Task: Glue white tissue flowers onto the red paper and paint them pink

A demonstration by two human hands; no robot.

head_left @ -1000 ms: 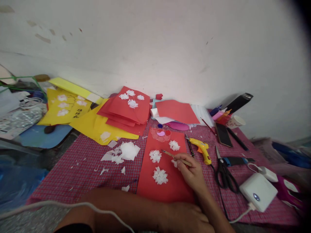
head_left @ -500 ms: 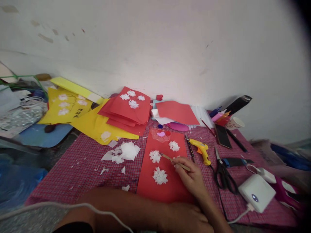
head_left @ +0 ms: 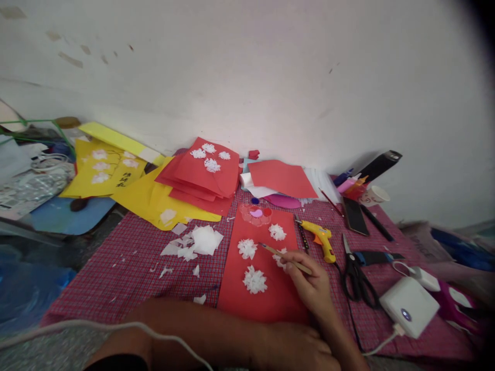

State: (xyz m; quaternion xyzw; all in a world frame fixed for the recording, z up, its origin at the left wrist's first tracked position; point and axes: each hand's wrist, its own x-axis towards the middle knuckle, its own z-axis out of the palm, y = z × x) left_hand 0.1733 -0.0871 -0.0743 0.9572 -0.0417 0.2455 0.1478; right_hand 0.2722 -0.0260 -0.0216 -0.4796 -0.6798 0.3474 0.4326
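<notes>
My right hand (head_left: 312, 283) pinches a slim tan wooden paintbrush (head_left: 274, 251) in closed fingers, its tip near a ruffled white paper flower (head_left: 247, 249) on the long red paper sheet (head_left: 280, 305). My left hand (head_left: 296, 346) lies nearer me (its grip I can't tell).

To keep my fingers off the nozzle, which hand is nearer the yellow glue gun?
Right. Your right hand, holding a paintbrush, is just left of the yellow glue gun and closer to you; your left hand is farther, by the red sheet's near edge.
</notes>
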